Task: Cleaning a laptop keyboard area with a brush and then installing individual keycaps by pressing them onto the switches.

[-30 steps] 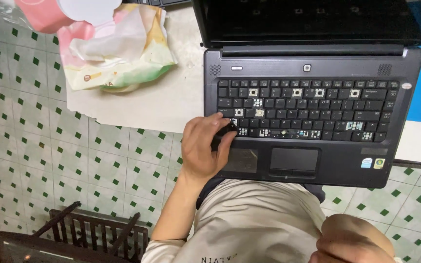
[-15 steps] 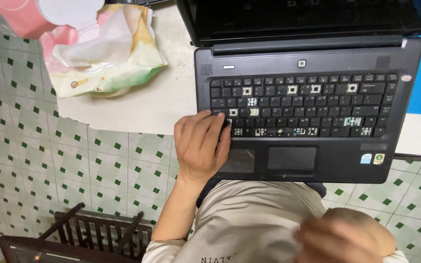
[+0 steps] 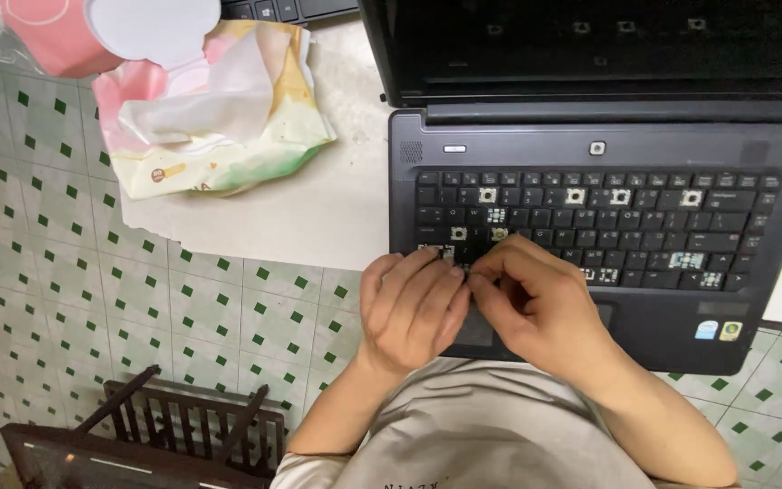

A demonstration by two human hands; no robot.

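**Two hands met at the lower left of the keyboard**

Two things sat at the far left of your view: a pink container [image 3: 42, 36] at the top edge and, just beside it, a crumpled soft pack of tissues [image 3: 214, 113] lying on the pale table [image 3: 319, 217]. Below the table edge was the green-dotted tiled floor [image 3: 74, 281], and at the bottom left a dark wooden rack [image 3: 165, 435].

Moving right, your left hand [image 3: 409, 308] lay over the front left corner of the black laptop [image 3: 590, 235], fingers curled and close together, their tips touching the lower left rows of the keyboard [image 3: 590, 217]. Half a second before, this hand had worked there alone, resting flat over the same corner.

Your right hand [image 3: 545, 312] had come up since then. Earlier it hung blurred near your lap at the bottom right; now it was beside the left hand, thumb and forefinger pinched narrow, fingertips touching those of the left. Whether either hand gripped a key cap, I could not tell: the spot between the fingertips was hidden.

Further right, the keyboard showed several gaps where caps were missing and pale mechanisms showed. The laptop's screen [image 3: 590, 45] was dark. The view had also shifted, so the laptop sat lower and more to the right than before.
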